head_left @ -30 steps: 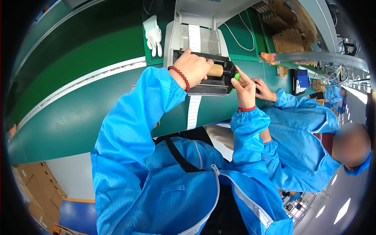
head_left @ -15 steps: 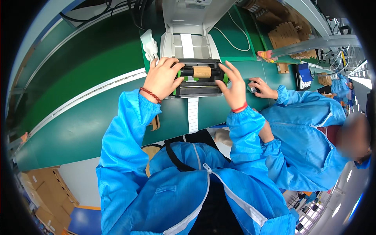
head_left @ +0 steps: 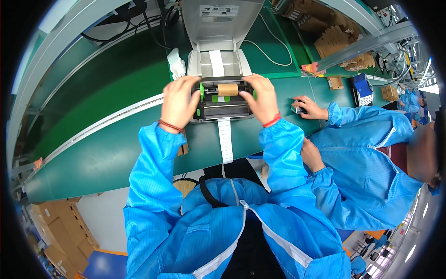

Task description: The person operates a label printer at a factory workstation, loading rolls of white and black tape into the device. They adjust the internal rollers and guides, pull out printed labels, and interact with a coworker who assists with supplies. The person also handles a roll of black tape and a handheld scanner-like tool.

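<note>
An open grey label printer (head_left: 222, 56) stands on the green workbench (head_left: 107, 153), its lid tipped up and back. Inside lies a brown cardboard core (head_left: 227, 89) on a spindle with green end guides. A white label strip (head_left: 225, 139) hangs out of the front over the bench edge. My left hand (head_left: 179, 102) grips the printer's left side by the green guide. My right hand (head_left: 261, 98) holds the right side of the mechanism. Both wrists wear red string bracelets and blue sleeves.
A person in a blue coat sits at my right, one hand (head_left: 306, 107) on a small object on the bench. A white glove (head_left: 175, 65) lies left of the printer. Cardboard boxes (head_left: 339, 42) are stacked at back right, more boxes (head_left: 60, 232) on the floor at left.
The view has swung so the printer sits centred. My hands moved from the roll holder's top to either side of the mechanism, and the core now lies level between the green guides.
</note>
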A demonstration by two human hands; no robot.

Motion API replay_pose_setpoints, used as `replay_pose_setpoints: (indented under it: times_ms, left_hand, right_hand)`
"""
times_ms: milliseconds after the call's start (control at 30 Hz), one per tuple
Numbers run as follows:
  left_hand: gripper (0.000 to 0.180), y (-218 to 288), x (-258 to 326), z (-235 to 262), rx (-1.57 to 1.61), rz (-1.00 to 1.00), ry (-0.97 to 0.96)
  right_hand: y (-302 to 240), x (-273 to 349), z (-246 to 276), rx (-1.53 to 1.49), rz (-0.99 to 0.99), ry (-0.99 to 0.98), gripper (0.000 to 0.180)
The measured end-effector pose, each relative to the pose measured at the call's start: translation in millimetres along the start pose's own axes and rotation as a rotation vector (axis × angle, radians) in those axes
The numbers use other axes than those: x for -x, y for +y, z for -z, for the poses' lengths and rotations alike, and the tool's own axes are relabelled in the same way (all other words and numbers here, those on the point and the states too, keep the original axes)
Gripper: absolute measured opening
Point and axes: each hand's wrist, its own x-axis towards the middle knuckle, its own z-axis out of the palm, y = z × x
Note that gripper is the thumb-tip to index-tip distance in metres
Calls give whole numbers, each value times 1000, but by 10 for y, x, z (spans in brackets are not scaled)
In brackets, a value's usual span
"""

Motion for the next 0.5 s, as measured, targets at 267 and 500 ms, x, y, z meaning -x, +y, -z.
replay_pose_setpoints:
  times_ms: [267,500]
  left_hand:
    - [31,639,801,-278,-2,107,191]
    - [41,763,1234,-978,1247,797,66]
  right_hand:
    - [385,1254,62,-224,-474,200,28]
    - [388,2077,-186,-452,-588,-203,24]
